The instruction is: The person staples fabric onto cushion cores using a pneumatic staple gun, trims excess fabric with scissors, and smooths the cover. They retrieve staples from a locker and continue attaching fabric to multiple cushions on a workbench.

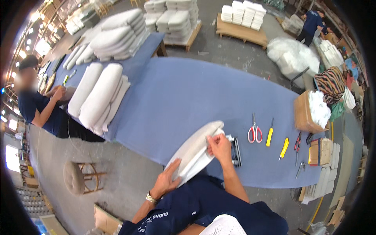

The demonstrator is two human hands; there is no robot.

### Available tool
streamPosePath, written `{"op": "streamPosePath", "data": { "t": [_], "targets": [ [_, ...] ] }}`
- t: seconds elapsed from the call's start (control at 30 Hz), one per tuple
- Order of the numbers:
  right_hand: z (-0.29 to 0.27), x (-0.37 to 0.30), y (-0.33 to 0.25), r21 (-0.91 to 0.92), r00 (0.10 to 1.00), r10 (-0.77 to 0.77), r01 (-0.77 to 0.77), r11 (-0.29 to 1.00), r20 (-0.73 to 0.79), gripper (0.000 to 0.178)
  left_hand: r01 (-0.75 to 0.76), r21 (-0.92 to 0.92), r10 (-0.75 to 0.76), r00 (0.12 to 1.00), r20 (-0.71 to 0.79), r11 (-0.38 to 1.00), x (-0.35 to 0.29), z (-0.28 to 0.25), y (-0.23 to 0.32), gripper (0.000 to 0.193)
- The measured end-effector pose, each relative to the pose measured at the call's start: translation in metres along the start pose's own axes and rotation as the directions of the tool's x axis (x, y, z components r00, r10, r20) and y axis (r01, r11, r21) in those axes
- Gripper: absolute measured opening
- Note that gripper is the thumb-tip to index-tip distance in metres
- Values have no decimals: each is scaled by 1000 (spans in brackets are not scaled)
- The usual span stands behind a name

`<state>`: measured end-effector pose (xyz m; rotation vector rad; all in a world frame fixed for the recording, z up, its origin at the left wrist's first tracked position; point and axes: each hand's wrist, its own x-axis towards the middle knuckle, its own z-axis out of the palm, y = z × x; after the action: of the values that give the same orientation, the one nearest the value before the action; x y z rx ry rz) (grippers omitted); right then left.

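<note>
A long, light grey padded cushion (192,150) with rounded ends is tipped up on the near edge of the table, close to my body. White lining shows along its side facing me. My left hand (166,180) holds its near left end, fingers stretched over the grey cover and thumb apart from them. Farther along, my right hand (219,147) pinches the cushion's fabric edge between thumb and fingertips. A black and silver tool (235,150), partly hidden by that hand, lies just right of it. The cushion's underside is out of sight.
Right of me on the blue table (176,94) lie red-handled scissors (254,131), a yellow-handled screwdriver (270,135), a yellow cutter (284,148) and pliers (298,145). A cardboard box (303,111) holds white stuffing. Cushions (102,92) are stacked left, near a co-worker (47,105); a stool (76,178) stands below.
</note>
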<state>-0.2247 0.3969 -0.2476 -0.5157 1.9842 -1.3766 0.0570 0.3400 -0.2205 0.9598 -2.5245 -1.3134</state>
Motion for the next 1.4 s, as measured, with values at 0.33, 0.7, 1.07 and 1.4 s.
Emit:
{"op": "streamPosePath", "data": {
  "t": [0.33, 0.7, 1.07, 1.4],
  "targets": [
    [42, 0, -8, 43, 976, -61, 72, 997, -207, 43, 88, -403, 113, 886, 449, 911, 194, -3, -22, 68],
    [28, 24, 37, 399, 998, 53, -62, 915, 33, 28, -105, -47, 114, 850, 514, 993, 233, 32, 12, 69],
    [-16, 5, 41, 405, 956, 118, -223, 887, 269, 26, -229, 263, 149, 944, 293, 937, 198, 49, 28, 80],
    [-27, -28, 167, -457, 957, -110, -25, 889, -267, 55, -161, 341, 77, 966, 247, 926, 198, 54, 35, 78]
  ]
}}
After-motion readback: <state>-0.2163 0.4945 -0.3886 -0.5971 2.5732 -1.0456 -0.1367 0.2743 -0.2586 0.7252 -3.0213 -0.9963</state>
